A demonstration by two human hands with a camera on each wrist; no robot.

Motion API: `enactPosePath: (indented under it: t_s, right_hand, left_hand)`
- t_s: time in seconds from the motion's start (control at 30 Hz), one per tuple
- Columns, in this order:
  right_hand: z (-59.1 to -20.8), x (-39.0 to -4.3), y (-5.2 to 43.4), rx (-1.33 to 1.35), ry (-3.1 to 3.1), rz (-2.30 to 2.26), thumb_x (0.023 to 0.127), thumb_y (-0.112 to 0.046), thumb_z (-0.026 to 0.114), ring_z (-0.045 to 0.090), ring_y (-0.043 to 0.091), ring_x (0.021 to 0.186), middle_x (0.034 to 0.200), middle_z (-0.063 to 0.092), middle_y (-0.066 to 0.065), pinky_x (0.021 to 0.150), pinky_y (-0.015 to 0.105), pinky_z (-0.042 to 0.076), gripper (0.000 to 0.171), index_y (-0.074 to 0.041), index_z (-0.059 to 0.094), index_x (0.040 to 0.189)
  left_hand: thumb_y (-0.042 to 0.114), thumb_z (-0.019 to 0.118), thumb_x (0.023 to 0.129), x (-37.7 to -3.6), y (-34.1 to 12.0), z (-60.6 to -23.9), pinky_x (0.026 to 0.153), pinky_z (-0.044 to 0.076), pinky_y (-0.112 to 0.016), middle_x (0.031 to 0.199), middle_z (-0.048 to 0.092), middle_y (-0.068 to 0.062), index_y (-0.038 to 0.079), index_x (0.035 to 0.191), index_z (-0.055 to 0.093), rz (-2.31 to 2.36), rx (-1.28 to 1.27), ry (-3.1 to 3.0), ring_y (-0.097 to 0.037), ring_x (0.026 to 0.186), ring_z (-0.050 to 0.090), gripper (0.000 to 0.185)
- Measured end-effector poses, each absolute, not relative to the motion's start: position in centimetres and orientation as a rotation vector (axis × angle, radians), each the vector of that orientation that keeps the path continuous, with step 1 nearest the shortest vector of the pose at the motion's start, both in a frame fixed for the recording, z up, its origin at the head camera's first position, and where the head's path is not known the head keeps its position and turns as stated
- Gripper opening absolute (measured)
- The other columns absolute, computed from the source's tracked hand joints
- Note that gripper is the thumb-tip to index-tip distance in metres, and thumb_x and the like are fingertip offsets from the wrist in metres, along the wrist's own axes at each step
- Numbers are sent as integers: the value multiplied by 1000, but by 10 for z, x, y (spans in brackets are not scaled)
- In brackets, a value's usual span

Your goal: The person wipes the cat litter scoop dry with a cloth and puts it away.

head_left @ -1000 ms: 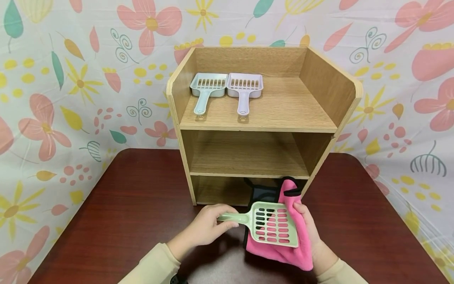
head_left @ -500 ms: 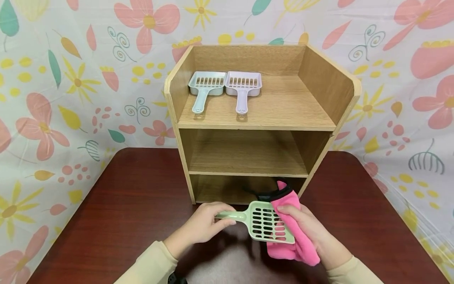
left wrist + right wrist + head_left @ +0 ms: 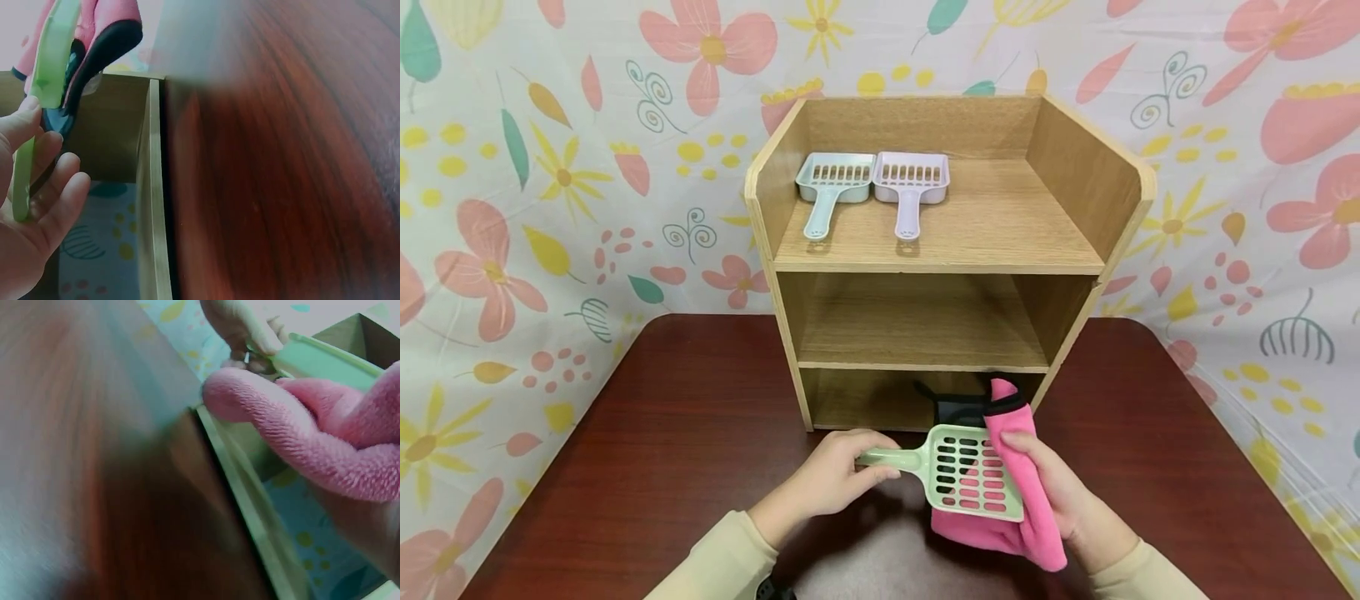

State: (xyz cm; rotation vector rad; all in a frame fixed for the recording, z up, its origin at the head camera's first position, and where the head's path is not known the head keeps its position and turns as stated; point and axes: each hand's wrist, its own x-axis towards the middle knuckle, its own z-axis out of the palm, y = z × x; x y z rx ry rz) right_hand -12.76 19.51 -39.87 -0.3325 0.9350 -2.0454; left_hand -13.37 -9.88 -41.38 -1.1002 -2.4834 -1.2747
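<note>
A light green litter scoop (image 3: 928, 463) with a slotted head is held out sideways over the table. My left hand (image 3: 842, 472) grips its handle, thumb and fingers around it; the left wrist view shows the handle (image 3: 22, 178) lying across the fingers. A pink fleecy cloth (image 3: 1037, 521) with black edging is folded around the scoop's right end, and pink shows through the slots. My right hand (image 3: 1063, 492) holds this cloth against the scoop, thumb on the front side. In the right wrist view the bunched cloth (image 3: 281, 425) hides most of that hand's fingers.
Behind the hands stands a wooden shelf unit (image 3: 940, 271) on a dark red-brown table (image 3: 700, 400). On its top level, a light blue litter scoop (image 3: 825, 204) and a lilac litter scoop (image 3: 908, 208) lie side by side at the left. A flower-patterned curtain (image 3: 587, 250) hangs around the table.
The cloth was spread wide behind the scoop, then bunched up toward its right end, and now hangs lower behind it again. My right thumb has come onto the front. The left hand stays put.
</note>
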Motion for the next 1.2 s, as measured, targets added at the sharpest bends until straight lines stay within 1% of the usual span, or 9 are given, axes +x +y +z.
enactPosePath:
  t_s: [0.13,0.33,0.5,0.57,0.77,0.87,1.0,1.07,1.2]
  right_hand:
    - [-400,-126,194,-415,773,-2046,101,-31,14,61,18,113,118,66,6,100,30,45,52,-8,57,118]
    - [-402,-128,194,-347,897,-2058,102,-23,15,65,20,107,113,69,7,95,31,49,48,-9,59,115]
    - [-406,-132,193,-260,1292,-2120,101,-11,37,69,25,94,101,71,9,83,37,55,24,-7,56,115]
    - [-408,-133,191,-172,1513,-2093,98,-12,48,70,24,87,95,71,8,77,38,56,20,-7,52,116]
    - [-408,-131,184,109,1985,-1993,88,-21,66,70,28,78,89,70,11,69,43,57,47,-6,41,125]
    - [-406,-126,181,182,1990,-2031,92,-25,58,69,21,78,91,67,8,72,38,56,41,-13,36,124]
    - [-402,-118,182,84,1811,-2137,99,-24,29,60,5,87,94,59,-8,82,24,48,16,-20,30,115]
    - [-402,-115,182,-18,1657,-2211,99,-20,20,56,3,94,99,56,-11,85,21,45,19,-22,27,116]
    - [-406,-110,174,24,1524,-2372,102,-19,31,57,2,100,107,55,-11,89,21,46,23,-24,26,123]
  left_hand:
    - [19,72,83,-133,-97,-413,65,48,-11,87,68,0,11,99,68,-1302,-1096,-2467,1,74,56,19]
    - [21,71,84,-135,-98,-412,67,47,-11,89,70,1,11,100,69,-1208,-1113,-2440,0,75,58,19]
    - [27,70,85,-138,-102,-409,71,48,-16,92,70,5,15,102,69,-1033,-1096,-2492,-1,77,59,21]
    - [29,69,85,-138,-102,-409,72,49,-18,93,70,6,16,102,69,-948,-1086,-2508,-2,78,60,22]
    - [32,69,85,-139,-102,-410,72,52,-22,94,70,5,15,101,69,-827,-1067,-2517,-6,81,65,23]
    - [31,69,85,-139,-101,-411,72,52,-22,94,71,3,14,100,70,-860,-1032,-2524,-7,81,65,23]
    - [29,70,84,-140,-100,-411,72,53,-24,95,72,1,11,99,71,-907,-974,-2527,-8,82,66,23]
    - [28,70,84,-140,-99,-412,72,52,-24,94,72,1,11,99,71,-924,-951,-2522,-8,81,65,23]
    - [27,71,84,-137,-95,-414,69,51,-23,91,71,1,11,98,70,-944,-897,-2508,-7,75,62,21]
